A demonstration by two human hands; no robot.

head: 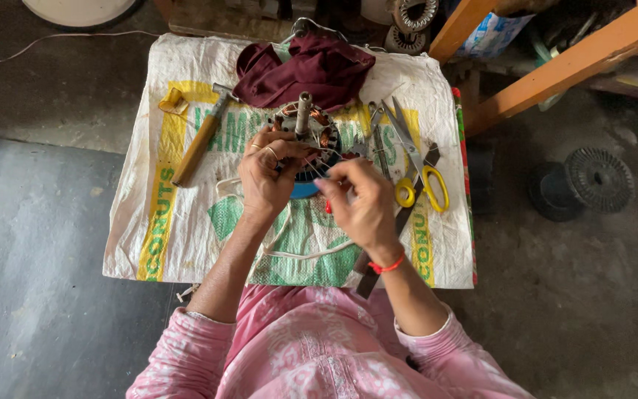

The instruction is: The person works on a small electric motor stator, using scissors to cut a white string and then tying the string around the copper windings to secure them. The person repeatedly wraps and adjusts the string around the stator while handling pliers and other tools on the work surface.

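Note:
A round motor stator [306,133] with copper windings and an upright metal shaft stands on a white woven sack [186,214]. My left hand [269,174] grips the stator's near left side, fingers curled over its rim. My right hand [359,199] is pinched just right of the stator, fingertips together on something thin that is too small to make out. A white cord [311,253] loops across the sack under my wrists. A red band circles my right wrist.
A wooden-handled hammer [199,140] lies left of the stator, yellow-handled scissors [416,170] and pliers to its right. A maroon cloth [308,70] is bunched behind it. An orange wooden frame [555,66] and a black spool [581,185] stand at right.

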